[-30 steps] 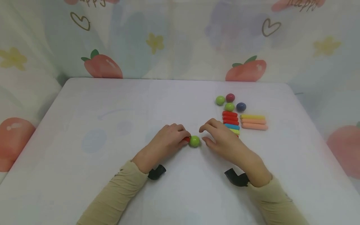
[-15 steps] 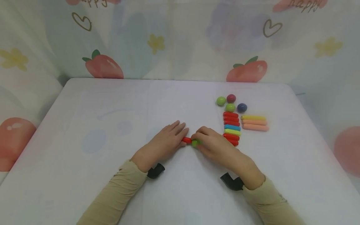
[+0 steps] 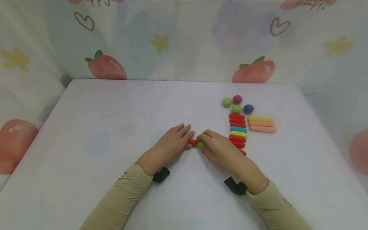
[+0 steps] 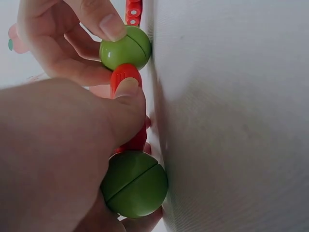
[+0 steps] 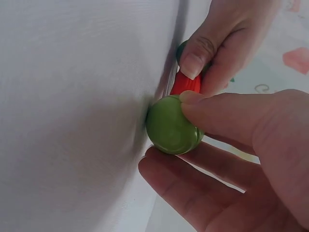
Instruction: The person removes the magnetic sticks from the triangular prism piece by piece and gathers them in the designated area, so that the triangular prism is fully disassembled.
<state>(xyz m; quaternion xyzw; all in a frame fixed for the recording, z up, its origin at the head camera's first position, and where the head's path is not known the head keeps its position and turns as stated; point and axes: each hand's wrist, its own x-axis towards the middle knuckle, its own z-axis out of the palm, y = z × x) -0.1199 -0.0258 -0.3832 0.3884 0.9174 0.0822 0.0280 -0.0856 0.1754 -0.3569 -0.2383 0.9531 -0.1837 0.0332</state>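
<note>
A red magnetic-looking stick [image 3: 192,142] lies near the table's middle, a green ball [image 3: 201,144] at its right end. My left hand [image 3: 169,143] holds the stick between its thumb and fingers; the fingers are spread. With thumb and fingers, my right hand [image 3: 219,148] pinches the green ball from the right. A second green ball [image 4: 135,186] shows at the stick's other end in the left wrist view, under my left hand; from the head it is hidden. The stick meets the pinched ball [image 5: 166,126] in the right wrist view.
To the right lies a column of short sticks [image 3: 238,129], mostly red, with blue and yellow ones. Longer peach and yellow sticks [image 3: 262,124] lie beside it. Beyond the column are two green balls [image 3: 227,102], a dark red ball [image 3: 237,99] and a blue ball [image 3: 248,109].
My right hand has come left and taken the green ball between thumb and fingers. My left fingers have spread from a closer grip, uncovering more of the red stick.
</note>
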